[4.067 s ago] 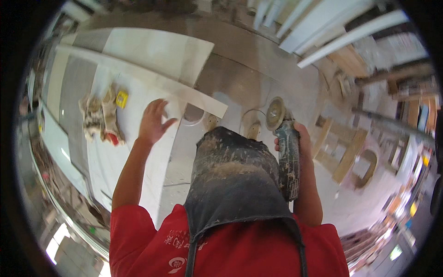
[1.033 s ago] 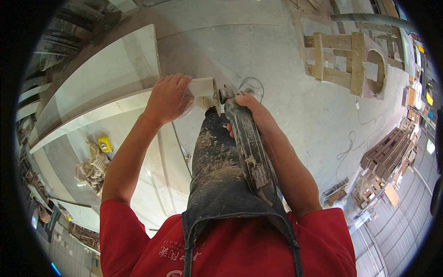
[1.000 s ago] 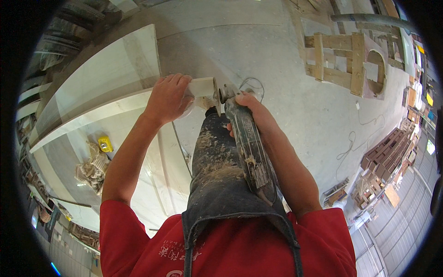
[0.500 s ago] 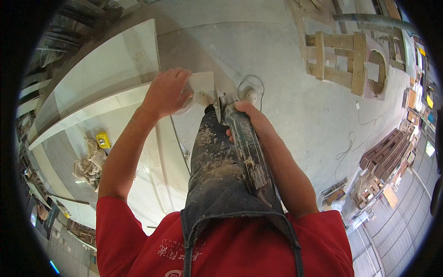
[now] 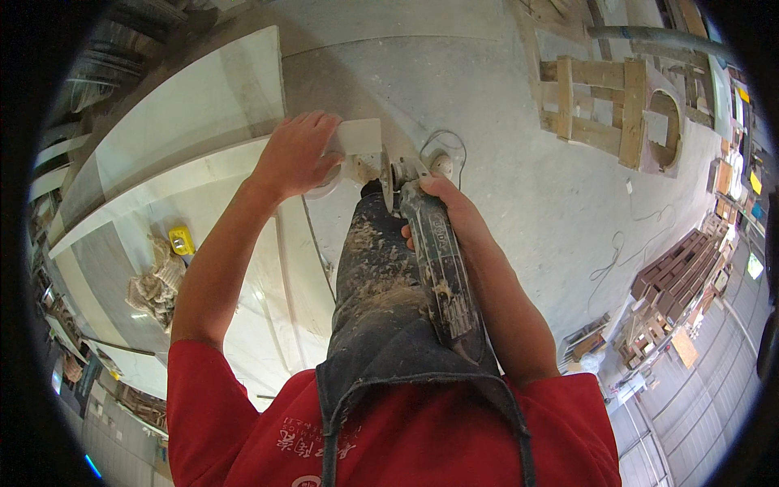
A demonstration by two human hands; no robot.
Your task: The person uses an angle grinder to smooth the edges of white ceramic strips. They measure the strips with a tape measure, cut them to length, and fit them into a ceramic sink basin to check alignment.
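In the head view, the left hand [image 5: 296, 154] pressed flat on a small pale tile piece [image 5: 359, 136] at the end of the light stone surface [image 5: 187, 122], its grip spread and holding the piece down. The right hand [image 5: 450, 213] was wrapped tight around an angle grinder [image 5: 430, 252], whose disc end sat just beside the tile and the left fingertips [image 5: 333, 162]. A slip of the tile could likely bring the disc into those fingers; the trailing cord [image 5: 446, 144] lay near.
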